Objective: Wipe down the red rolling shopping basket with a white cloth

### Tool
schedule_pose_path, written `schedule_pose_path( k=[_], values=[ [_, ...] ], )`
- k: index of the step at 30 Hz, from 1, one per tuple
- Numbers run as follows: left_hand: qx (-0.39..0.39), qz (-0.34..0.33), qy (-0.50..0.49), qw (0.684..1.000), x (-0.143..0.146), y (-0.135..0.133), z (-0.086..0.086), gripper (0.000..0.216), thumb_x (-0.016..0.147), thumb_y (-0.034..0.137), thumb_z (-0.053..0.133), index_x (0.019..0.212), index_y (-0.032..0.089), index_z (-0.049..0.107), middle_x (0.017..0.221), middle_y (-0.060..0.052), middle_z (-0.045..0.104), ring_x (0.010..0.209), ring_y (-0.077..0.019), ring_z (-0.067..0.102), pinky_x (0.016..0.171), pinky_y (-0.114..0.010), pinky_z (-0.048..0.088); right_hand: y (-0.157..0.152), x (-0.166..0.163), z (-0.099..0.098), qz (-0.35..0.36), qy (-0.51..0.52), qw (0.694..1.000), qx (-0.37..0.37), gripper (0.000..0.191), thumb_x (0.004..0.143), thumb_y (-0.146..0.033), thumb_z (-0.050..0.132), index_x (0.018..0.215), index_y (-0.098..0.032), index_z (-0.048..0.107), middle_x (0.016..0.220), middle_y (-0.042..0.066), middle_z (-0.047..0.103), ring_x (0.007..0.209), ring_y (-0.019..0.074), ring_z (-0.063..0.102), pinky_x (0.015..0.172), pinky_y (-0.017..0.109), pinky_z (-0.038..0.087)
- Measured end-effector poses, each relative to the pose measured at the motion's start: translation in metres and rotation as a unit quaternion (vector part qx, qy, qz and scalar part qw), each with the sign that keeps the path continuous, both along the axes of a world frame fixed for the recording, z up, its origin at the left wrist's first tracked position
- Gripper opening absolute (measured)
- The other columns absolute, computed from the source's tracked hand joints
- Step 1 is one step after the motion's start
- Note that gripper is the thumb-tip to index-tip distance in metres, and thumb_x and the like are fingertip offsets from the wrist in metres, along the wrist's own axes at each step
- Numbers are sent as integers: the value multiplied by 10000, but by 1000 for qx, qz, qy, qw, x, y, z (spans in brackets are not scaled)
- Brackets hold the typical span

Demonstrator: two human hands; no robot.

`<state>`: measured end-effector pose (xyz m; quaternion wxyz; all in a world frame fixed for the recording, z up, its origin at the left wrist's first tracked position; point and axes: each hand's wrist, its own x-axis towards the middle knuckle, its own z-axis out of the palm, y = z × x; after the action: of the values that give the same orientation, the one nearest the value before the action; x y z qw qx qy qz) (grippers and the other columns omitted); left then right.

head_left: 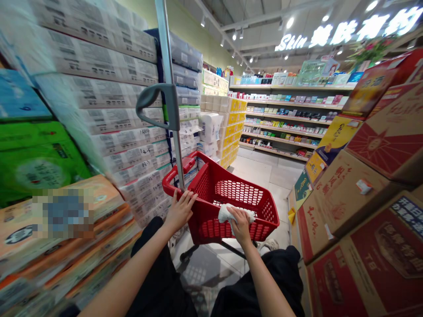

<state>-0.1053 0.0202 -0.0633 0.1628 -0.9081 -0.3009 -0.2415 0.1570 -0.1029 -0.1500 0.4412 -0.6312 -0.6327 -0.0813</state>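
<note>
A red plastic shopping cart (206,220) with perforated sides stands in front of my knees, its inside showing no goods. My left hand (181,209) grips the cart's near rim, close to the corner with the red handle. A crumpled white cloth (226,213) is under my right hand (240,222), whose fingers press it over the cart's near top edge. From the handle end rises a metal pole (168,57) with a grey loop grip (170,105), which neither hand touches.
Wrapped paper packs (122,114) are stacked high on the left, beside green (42,158) and orange packs (109,193). Cardboard cartons (350,189) line the right. Shelves of small boxed goods (291,112) stand beyond the tiled aisle (261,169).
</note>
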Motion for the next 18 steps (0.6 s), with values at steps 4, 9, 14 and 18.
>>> schedule_pose_path(
  k=[4, 9, 14, 18],
  values=[
    [0, 4, -7, 1000, 1, 1, -5, 655, 797, 103, 518, 1439, 163, 401, 1411, -114, 518, 1381, -278, 392, 1213, -531, 153, -1, -1, 2, -6, -7, 1000, -9, 470, 860, -121, 428, 1263, -275, 612, 1240, 16, 661, 1138, 208, 560, 1009, 361, 299],
    [-4, -4, -27, 1000, 11, 5, -12, 690, 779, 47, 473, 1456, 136, 370, 1458, -107, 468, 1400, -260, 368, 1203, -441, 257, -2, -8, 2, -59, 7, 998, -18, 479, 861, -124, 407, 1266, -277, 611, 1308, 21, 634, 1216, 225, 535, 1068, 415, 250],
    [-8, 6, -52, 999, 12, 10, -17, 676, 767, 24, 463, 1433, 112, 385, 1437, -126, 476, 1399, -278, 360, 1190, -447, 293, 8, -47, 8, -76, -13, 996, -44, 561, 865, -83, 386, 1361, -303, 529, 1419, 15, 551, 1336, 223, 453, 1124, 467, 190],
    [-15, -5, -58, 998, 1, 15, -19, 667, 771, 34, 475, 1423, 150, 393, 1417, -121, 489, 1372, -282, 394, 1160, -459, 345, 33, -96, 25, -52, -34, 996, -61, 636, 849, -39, 381, 1418, -311, 461, 1483, 9, 479, 1388, 209, 394, 1145, 470, 189]
  ],
)
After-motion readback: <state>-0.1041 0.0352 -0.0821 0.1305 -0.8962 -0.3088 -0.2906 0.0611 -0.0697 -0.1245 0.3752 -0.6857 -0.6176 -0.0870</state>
